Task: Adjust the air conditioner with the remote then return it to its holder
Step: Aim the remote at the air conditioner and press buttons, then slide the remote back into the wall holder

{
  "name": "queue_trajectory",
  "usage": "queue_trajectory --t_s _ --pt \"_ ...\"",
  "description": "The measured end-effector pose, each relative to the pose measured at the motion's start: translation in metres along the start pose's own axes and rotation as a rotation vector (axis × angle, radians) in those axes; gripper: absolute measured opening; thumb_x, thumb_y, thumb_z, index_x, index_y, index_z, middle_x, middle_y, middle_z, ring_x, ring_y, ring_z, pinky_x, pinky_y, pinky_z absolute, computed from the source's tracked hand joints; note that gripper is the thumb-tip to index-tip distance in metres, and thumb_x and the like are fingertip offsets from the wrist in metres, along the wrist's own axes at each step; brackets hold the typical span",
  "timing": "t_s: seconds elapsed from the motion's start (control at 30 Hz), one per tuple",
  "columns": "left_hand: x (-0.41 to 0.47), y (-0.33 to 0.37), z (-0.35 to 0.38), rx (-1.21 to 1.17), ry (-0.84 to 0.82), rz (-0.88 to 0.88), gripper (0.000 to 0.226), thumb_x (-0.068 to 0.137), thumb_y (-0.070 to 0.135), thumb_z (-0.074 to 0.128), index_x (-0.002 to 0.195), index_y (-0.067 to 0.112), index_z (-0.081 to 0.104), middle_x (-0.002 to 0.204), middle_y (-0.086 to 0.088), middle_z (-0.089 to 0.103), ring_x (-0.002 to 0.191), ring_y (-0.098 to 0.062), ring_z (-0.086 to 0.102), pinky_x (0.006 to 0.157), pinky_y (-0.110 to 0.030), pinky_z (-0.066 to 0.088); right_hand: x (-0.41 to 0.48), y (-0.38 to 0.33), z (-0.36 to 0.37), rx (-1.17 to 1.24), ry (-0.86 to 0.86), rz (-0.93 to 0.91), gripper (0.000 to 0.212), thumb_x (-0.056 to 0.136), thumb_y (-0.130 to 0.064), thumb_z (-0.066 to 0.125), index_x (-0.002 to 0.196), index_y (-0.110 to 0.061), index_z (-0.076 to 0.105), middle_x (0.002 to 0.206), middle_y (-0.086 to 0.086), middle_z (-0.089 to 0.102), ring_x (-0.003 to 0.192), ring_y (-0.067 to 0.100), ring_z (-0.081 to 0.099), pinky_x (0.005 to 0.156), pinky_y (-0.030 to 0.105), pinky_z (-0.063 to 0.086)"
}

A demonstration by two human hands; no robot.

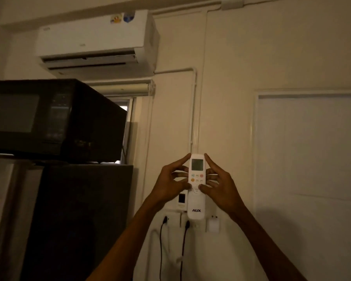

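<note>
Two hands grip a white AUX remote [197,185] upright against a cream wall, its long axis vertical and its screen end pointing up. The left hand [170,184] and right hand [219,184] clamp it from either side, equally near, index fingers running up its edges and thumbs resting on the button panel. The air conditioner [97,43] hangs well up and to the left. Whether the remote sits in its holder, which stays hidden, cannot be told. Plugged cables [182,240] dangle from sockets just below.
</note>
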State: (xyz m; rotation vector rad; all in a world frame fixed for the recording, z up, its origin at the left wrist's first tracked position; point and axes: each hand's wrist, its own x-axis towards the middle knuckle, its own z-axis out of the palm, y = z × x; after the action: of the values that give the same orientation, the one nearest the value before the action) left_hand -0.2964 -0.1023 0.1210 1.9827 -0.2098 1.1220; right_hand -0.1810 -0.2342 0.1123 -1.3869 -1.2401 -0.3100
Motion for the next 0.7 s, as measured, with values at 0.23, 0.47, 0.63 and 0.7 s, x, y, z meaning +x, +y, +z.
queue_trajectory --t_s 0.23,0.47,0.63,0.7 --pt "0.028 -0.039 0.063 -0.018 -0.039 -0.021 0.083 0.069 -0.006 0.074 0.136 0.032 0.043 0.105 -0.005 0.063 0.094 -0.018 0.065 0.077 -0.025 0.059 0.003 0.068 -0.04 -0.067 0.04 0.031 0.088 0.075 -0.006 0.074 0.142 -0.039 0.027 0.113 0.009 0.059 0.103 0.019 0.063 0.079 0.027 0.059" --pt "0.048 -0.091 0.107 -0.03 -0.005 0.0 0.081 0.069 -0.005 0.074 0.136 0.029 0.043 0.101 0.001 0.062 0.091 -0.015 0.064 0.074 -0.016 0.057 0.013 0.132 -0.05 -0.125 0.096 0.028 0.086 0.076 -0.011 0.074 0.143 -0.035 0.027 0.115 0.01 0.059 0.103 0.019 0.062 0.068 0.011 0.054" --pt "0.077 -0.137 0.132 -0.055 0.001 0.0 0.082 0.068 -0.01 0.072 0.136 0.026 0.043 0.104 -0.005 0.062 0.093 -0.019 0.064 0.071 -0.015 0.057 0.035 0.186 -0.054 -0.157 0.121 0.018 0.086 0.075 -0.008 0.073 0.143 -0.033 0.026 0.121 0.011 0.057 0.107 0.022 0.061 0.075 0.019 0.056" --pt "0.091 -0.158 0.14 -0.049 0.0 -0.004 0.083 0.068 -0.01 0.072 0.136 0.026 0.043 0.103 -0.005 0.062 0.094 -0.022 0.064 0.073 -0.018 0.058 0.047 0.209 -0.056 -0.182 0.109 0.02 0.086 0.075 -0.009 0.073 0.143 -0.033 0.026 0.121 0.01 0.057 0.107 0.021 0.061 0.074 0.018 0.056"
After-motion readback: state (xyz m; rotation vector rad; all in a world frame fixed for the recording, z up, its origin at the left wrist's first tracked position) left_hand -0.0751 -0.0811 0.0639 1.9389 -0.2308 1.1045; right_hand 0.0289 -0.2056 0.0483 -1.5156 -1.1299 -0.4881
